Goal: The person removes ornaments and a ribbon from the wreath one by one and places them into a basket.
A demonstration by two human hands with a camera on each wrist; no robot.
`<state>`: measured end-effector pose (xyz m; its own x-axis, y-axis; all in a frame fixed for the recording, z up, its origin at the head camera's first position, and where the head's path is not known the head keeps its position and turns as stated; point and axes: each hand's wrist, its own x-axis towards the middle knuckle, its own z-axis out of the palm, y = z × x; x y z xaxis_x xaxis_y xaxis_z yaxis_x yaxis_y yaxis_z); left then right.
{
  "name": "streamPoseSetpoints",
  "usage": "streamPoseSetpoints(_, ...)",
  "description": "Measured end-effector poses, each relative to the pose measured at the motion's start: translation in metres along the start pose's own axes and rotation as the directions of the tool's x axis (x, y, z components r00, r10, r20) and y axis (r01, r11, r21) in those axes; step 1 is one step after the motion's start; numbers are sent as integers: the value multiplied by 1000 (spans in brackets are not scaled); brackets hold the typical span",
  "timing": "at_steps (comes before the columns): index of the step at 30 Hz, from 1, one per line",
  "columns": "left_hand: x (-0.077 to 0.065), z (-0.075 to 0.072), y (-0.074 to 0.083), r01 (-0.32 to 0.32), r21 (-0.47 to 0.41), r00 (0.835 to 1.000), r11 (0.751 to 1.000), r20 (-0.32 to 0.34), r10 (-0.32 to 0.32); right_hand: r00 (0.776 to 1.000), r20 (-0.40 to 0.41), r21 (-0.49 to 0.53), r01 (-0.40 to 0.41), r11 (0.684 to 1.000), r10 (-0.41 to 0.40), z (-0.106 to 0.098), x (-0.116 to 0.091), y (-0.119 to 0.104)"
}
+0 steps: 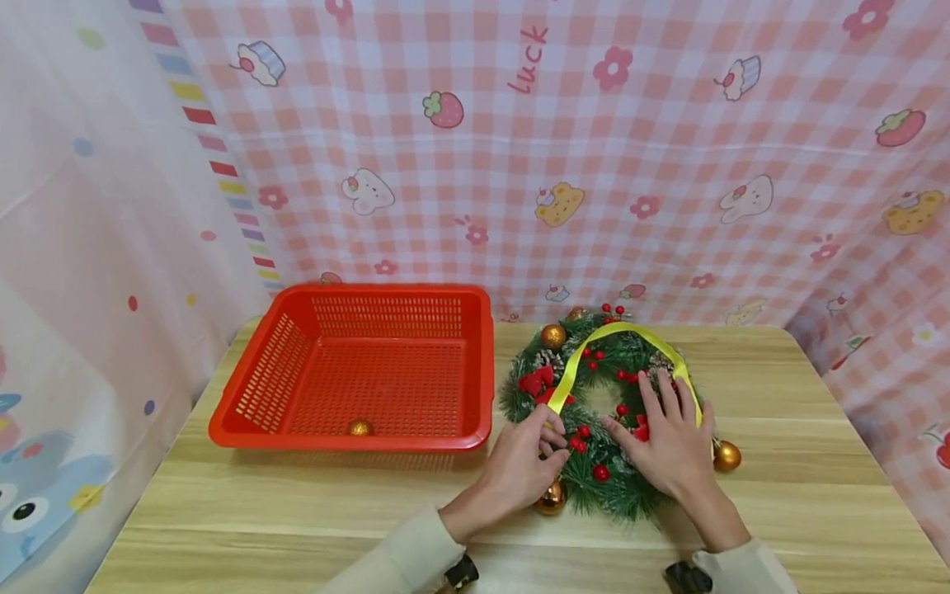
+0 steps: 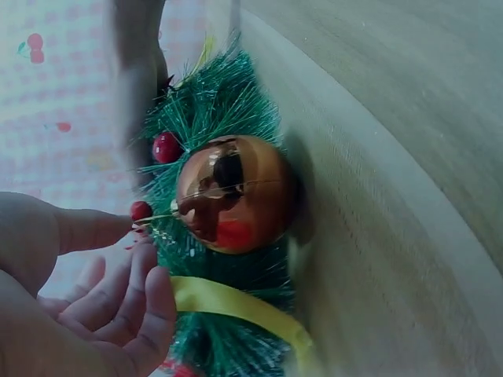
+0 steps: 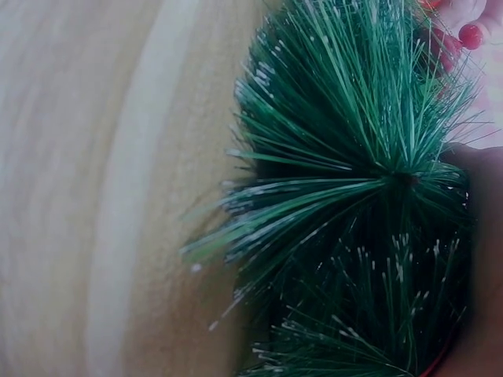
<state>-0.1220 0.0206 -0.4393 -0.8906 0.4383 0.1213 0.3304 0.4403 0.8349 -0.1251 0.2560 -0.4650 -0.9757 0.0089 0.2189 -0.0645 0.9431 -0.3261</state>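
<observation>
Wreath [image 1: 619,491] under ribbon [image 1: 627,327], basket [image 1: 349,442] beside, curtain [image 1: 505,165] behind

The left hand [image 1: 519,464] is turned partly sideways, its thumb [image 2: 90,229] nearly straight and apart from the loosely curled left fingers [image 2: 159,302]; whether they grip is unclear. The right hand [image 1: 671,445] is near it, back upward, right fingers [image 1: 668,398] stretched forward, right thumb [image 1: 623,436] pointing toward the left hand. The left sleeve [image 1: 404,553] and right sleeve [image 1: 745,569] angle inward behind the hands.
</observation>
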Motion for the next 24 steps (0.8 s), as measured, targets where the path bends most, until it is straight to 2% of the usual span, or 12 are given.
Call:
streamPoseSetpoints(7,6,6,-4,-5,-34,1000,999,-19,4,1000,6,1,-3,1000,3,-1,-1,0)
streamPoseSetpoints(17,6,10,-9,-13,-53,998,999,-59,10,1000,23,-3,-7,1000,7,0,-1,0)
streamPoseSetpoints(24,7,8,-8,51,-209,998,977,-28,-58,1000,21,-6,-6,1000,6,0,0,0)
